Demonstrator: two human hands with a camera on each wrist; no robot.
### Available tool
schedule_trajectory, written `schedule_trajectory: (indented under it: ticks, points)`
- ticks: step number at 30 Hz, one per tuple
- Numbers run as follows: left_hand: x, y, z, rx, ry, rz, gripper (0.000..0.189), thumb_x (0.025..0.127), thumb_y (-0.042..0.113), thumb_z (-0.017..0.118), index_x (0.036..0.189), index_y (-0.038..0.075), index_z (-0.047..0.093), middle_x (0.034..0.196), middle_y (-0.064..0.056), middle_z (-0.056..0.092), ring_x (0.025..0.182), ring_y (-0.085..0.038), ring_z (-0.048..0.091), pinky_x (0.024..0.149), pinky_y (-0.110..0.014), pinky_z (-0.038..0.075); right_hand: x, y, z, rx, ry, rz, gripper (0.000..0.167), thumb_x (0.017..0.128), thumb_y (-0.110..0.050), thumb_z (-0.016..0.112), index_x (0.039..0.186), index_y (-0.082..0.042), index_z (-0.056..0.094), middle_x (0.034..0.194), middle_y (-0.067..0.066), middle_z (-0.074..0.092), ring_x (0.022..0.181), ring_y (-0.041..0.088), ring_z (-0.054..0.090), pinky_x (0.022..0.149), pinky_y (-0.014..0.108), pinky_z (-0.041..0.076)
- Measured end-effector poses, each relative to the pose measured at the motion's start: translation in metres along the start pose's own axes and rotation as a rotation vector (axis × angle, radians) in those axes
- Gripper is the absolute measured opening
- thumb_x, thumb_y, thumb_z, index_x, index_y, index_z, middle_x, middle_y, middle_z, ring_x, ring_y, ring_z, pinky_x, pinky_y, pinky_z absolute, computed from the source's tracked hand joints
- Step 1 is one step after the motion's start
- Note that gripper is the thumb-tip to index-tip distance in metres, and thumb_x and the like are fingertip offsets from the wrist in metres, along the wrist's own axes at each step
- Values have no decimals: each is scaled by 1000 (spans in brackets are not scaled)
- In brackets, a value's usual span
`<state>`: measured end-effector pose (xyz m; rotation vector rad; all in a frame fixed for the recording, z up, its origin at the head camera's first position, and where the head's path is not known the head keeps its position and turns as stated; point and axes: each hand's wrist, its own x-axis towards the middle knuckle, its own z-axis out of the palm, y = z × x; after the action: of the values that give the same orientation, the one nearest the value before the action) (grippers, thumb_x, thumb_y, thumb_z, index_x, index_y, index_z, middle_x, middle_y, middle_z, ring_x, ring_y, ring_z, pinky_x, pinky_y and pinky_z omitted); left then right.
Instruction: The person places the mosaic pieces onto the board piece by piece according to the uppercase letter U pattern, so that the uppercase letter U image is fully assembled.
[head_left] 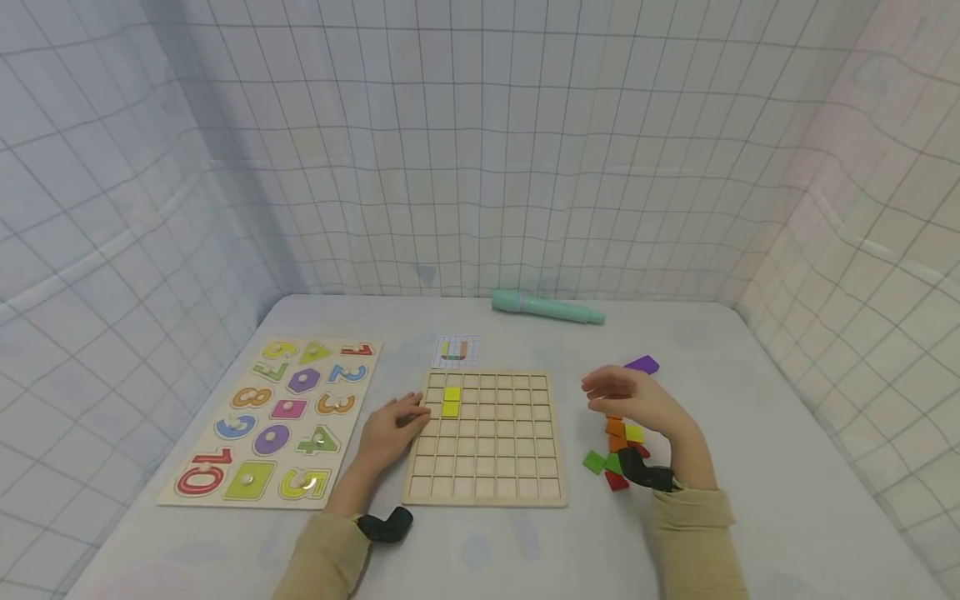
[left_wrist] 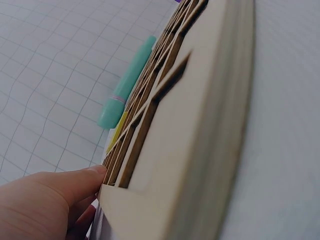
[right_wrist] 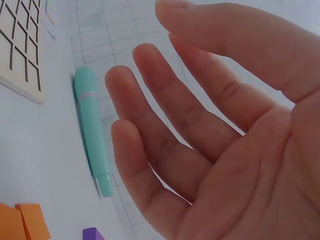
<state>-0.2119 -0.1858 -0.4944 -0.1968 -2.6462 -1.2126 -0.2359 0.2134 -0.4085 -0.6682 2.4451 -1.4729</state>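
A wooden grid board lies flat in the middle of the table. Two yellow square tiles sit one above the other in its upper left cells. At the board's left edge rests my left hand, its thumb touching the rim in the left wrist view; its other fingers are partly hidden there. To the right of the board, my right hand is raised over loose coloured tiles. Its fingers curve loosely with nothing in them, as the right wrist view shows. Orange tiles and a green tile lie below it.
A number and shape puzzle board lies at the left. A small card with a coloured U pattern sits just behind the grid board. Farther back is a teal pen-shaped object. A purple piece lies beyond my right hand.
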Motion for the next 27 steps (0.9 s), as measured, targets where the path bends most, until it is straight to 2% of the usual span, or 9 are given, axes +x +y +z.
schedule_trajectory:
  ticks: [8, 19, 22, 27]
  points:
    - [0, 0, 0, 7, -6, -16, 19, 86, 18, 69, 99, 5, 73, 127, -14, 58, 125, -30, 47, 114, -38, 27, -13, 17, -13, 71, 47, 32, 37, 84, -17, 71, 116, -3, 59, 119, 25, 58, 103, 26, 61, 83, 27, 56]
    - [-1, -2, 1, 8, -2, 4, 18, 86, 18, 69, 99, 5, 73, 127, -14, 58, 124, -30, 48, 114, -39, 28, -24, 44, -24, 52, 88, 94, 42, 84, -17, 70, 120, -1, 56, 119, 25, 58, 106, 27, 60, 85, 25, 54]
    - [0, -1, 1, 8, 1, 9, 19, 86, 18, 69, 98, 5, 73, 126, -14, 58, 124, -31, 48, 114, -40, 28, -27, 47, -26, 47, 97, 130, 41, 84, -17, 71, 119, -3, 57, 118, 21, 59, 106, 27, 59, 86, 27, 54]
    - [0, -2, 0, 12, 2, 19, 18, 86, 17, 69, 98, 4, 73, 126, -15, 59, 123, -32, 49, 113, -40, 29, -30, 52, -28, 48, 82, 139, 41, 85, -17, 69, 120, -1, 56, 118, 20, 59, 108, 31, 57, 88, 32, 53]
